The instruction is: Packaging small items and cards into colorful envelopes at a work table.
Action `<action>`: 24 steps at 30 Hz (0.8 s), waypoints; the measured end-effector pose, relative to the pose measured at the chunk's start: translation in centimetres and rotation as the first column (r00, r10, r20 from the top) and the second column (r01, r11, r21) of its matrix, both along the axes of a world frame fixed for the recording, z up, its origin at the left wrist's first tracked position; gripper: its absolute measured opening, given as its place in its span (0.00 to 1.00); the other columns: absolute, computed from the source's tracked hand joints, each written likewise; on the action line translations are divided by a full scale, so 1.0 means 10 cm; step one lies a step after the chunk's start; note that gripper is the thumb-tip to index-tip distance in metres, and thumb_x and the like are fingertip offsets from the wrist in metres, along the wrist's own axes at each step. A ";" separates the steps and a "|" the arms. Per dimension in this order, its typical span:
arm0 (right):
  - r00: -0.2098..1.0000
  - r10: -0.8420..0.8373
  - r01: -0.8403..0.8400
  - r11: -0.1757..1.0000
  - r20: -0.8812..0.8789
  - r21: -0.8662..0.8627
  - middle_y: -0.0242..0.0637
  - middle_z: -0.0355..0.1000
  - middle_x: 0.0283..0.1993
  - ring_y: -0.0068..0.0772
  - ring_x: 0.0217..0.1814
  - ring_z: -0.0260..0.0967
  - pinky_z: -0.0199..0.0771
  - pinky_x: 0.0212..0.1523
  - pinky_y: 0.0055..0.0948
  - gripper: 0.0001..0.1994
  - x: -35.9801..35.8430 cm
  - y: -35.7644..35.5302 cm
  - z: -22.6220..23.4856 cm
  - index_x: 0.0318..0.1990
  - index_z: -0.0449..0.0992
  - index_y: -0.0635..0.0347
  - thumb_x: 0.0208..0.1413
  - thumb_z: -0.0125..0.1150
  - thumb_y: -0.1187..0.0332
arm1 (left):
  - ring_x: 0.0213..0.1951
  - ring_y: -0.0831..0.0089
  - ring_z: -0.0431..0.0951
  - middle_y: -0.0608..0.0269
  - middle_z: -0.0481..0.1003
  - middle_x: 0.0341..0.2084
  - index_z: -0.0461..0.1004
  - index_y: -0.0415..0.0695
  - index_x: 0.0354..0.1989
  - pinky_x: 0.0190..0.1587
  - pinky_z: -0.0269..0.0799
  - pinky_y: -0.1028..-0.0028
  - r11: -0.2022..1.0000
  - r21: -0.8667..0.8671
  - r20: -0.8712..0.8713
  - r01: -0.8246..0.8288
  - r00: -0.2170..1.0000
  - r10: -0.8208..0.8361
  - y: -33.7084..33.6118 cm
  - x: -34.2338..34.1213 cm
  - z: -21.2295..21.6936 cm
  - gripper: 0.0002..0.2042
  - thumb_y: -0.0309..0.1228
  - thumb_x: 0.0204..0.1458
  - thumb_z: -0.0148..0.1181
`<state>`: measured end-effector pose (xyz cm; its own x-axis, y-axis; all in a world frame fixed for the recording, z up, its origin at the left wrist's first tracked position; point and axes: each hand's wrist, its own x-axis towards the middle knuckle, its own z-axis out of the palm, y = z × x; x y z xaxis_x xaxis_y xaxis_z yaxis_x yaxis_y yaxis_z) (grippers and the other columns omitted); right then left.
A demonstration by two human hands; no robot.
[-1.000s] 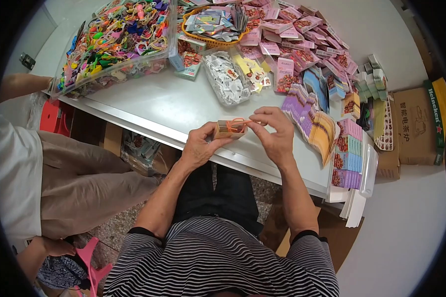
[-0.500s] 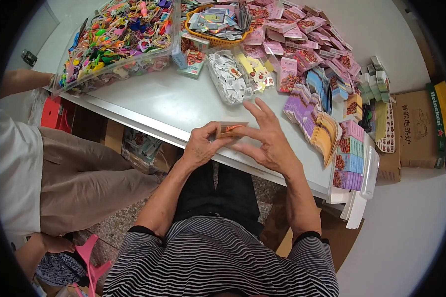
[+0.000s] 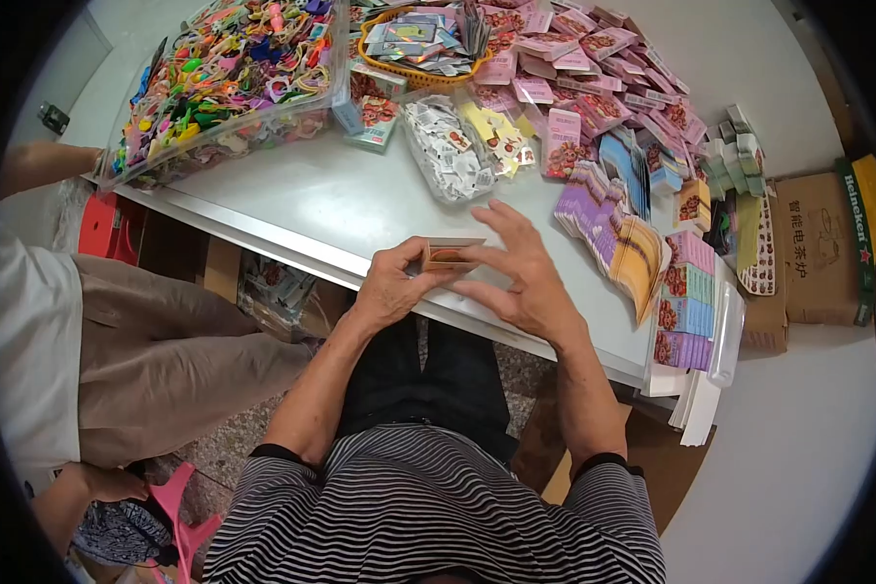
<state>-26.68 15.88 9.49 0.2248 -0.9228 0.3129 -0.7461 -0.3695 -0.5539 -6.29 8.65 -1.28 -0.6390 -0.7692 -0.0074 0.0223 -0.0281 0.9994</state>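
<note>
Orange cord, standing out of the box mouth between the right fingers one second earlier, no longer projects above the rim; the right hand (image 3: 530, 282) is now lower and spread. The small box (image 3: 442, 264) is located over the near edge of the table (image 3: 307, 190), in the left hand (image 3: 391, 290). Left fingers: closed on the box at its left end, thumb on the near side. Right fingers: wide apart, with no object visibly pinched; the index reaches the right end of the mouth, the thumb sits below it. Contact at the index tip cannot be confirmed. Relation: the mouth faces up toward the wearer, its long side running left to right, a flap extending along the far side. The box lies directly left of the right fingers; the left hand is nearer, already gripping.
</note>
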 end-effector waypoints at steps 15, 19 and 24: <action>0.567 -0.315 -0.185 0.851 0.761 0.491 0.32 0.76 0.42 0.20 0.39 0.73 0.73 0.34 0.21 0.16 -0.08 -0.02 -0.53 0.56 0.78 0.63 0.69 0.56 0.63 | 0.33 0.81 0.80 0.63 0.80 0.49 0.71 0.40 0.64 0.27 0.74 0.82 0.948 0.319 -0.026 -0.020 0.999 0.030 0.11 0.26 0.59 0.21 0.40 0.69 0.52; 0.421 -0.345 -0.191 0.870 0.839 0.454 0.34 0.76 0.45 0.22 0.41 0.74 0.75 0.35 0.23 0.17 -0.01 -0.05 -0.56 0.57 0.77 0.63 0.70 0.54 0.61 | 0.34 0.81 0.79 0.64 0.80 0.36 0.75 0.39 0.60 0.27 0.74 0.81 0.944 0.288 -0.031 -0.164 0.983 0.180 0.12 0.12 0.50 0.20 0.40 0.67 0.55; 0.448 -0.399 -0.046 0.883 0.800 0.466 0.38 0.76 0.50 0.26 0.43 0.76 0.80 0.38 0.27 0.18 0.09 -0.02 -0.58 0.58 0.74 0.63 0.72 0.51 0.58 | 0.36 0.80 0.79 0.64 0.81 0.37 0.77 0.38 0.56 0.29 0.75 0.80 0.960 0.221 -0.110 -0.173 0.974 0.201 0.06 0.08 0.51 0.19 0.40 0.66 0.57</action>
<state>-25.74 15.73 3.67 -0.1358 -0.9818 -0.1325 0.1777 0.1074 -0.9782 -5.45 9.28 3.87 -0.4901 -0.8650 -0.1073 0.1760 -0.2187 0.9598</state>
